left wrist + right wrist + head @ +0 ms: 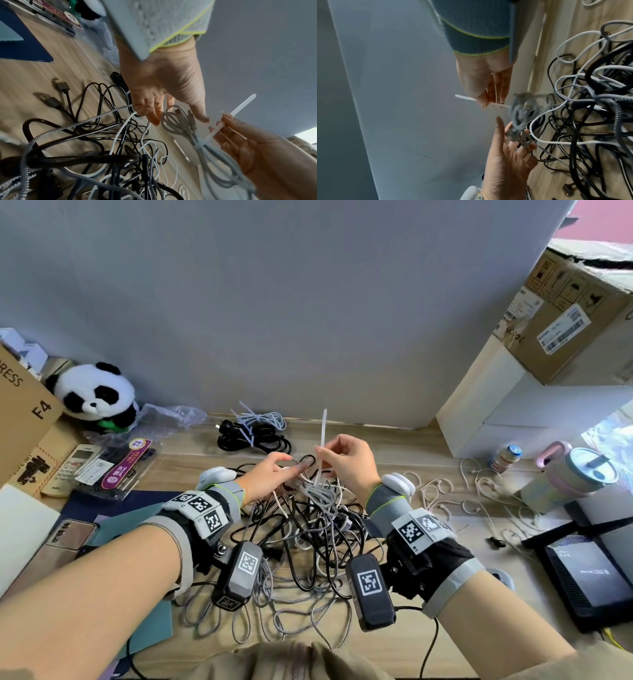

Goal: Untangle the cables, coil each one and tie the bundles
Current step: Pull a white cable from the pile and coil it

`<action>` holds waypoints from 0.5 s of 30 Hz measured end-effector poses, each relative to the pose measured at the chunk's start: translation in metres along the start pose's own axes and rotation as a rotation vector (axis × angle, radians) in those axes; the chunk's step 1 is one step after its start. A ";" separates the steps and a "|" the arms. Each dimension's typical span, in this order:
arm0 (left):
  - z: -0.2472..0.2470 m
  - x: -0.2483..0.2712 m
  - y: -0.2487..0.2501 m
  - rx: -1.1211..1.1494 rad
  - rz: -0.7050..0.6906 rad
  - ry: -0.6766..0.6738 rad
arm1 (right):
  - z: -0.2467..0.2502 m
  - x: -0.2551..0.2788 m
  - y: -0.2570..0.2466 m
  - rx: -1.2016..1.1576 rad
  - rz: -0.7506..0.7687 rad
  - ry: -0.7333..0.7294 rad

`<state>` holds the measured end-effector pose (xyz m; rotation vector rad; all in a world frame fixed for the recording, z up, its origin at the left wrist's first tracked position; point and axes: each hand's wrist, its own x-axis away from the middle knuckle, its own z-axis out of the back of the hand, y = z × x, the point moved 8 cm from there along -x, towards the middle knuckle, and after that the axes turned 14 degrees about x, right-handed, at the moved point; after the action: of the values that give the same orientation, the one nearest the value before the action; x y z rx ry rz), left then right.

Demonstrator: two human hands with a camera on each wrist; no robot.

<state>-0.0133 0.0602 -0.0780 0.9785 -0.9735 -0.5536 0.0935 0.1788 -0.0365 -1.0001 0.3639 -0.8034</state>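
My right hand (323,455) pinches a white zip tie (323,428) that stands up above the table. The tie is looped round a small grey coiled cable (319,493), which hangs below it. In the left wrist view the zip tie (231,119) wraps the grey coil (180,129) at its waist, and the right hand (221,125) holds the strap. My left hand (293,466) reaches in with straight fingers (154,119) touching the coil's looped end. In the right wrist view the grey coil (520,115) rests against the left hand (510,138). A tangle of black, white and braided cables (308,546) lies beneath.
Two tied bundles, one black (255,441) and one grey (265,419), lie by the back wall. A panda plush (96,395), cardboard box (24,412) and remote (75,467) stand left. White strings (479,494), a tumbler (575,474) and a router (589,573) are right.
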 end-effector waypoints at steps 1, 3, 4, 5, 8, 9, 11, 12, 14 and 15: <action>0.003 -0.001 -0.005 0.003 0.018 0.031 | 0.000 0.001 0.001 0.001 -0.006 0.000; 0.007 0.001 -0.010 0.035 0.051 0.071 | 0.000 0.001 0.003 -0.024 -0.009 -0.007; 0.006 0.002 -0.013 0.052 0.073 0.057 | -0.001 0.002 0.003 -0.055 -0.015 -0.019; 0.002 0.004 -0.015 0.074 0.111 0.016 | -0.003 0.003 0.003 -0.092 -0.023 -0.035; -0.019 0.013 -0.016 0.178 0.214 -0.175 | -0.010 0.006 -0.002 -0.192 -0.010 -0.108; -0.025 0.015 -0.014 0.243 0.229 -0.229 | -0.012 0.007 -0.004 -0.213 -0.002 -0.125; -0.030 0.016 -0.009 0.361 0.225 -0.259 | -0.014 0.010 -0.007 -0.244 0.014 -0.152; -0.029 0.015 -0.005 0.413 0.211 -0.246 | -0.013 0.011 -0.009 -0.262 0.019 -0.161; -0.027 0.015 0.004 0.503 0.179 -0.236 | -0.013 0.012 -0.010 -0.277 0.040 -0.182; -0.028 0.015 0.008 0.523 0.165 -0.258 | -0.012 0.013 -0.010 -0.270 0.057 -0.188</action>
<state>0.0187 0.0646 -0.0699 1.2934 -1.4602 -0.2914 0.0901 0.1590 -0.0330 -1.3015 0.3421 -0.6124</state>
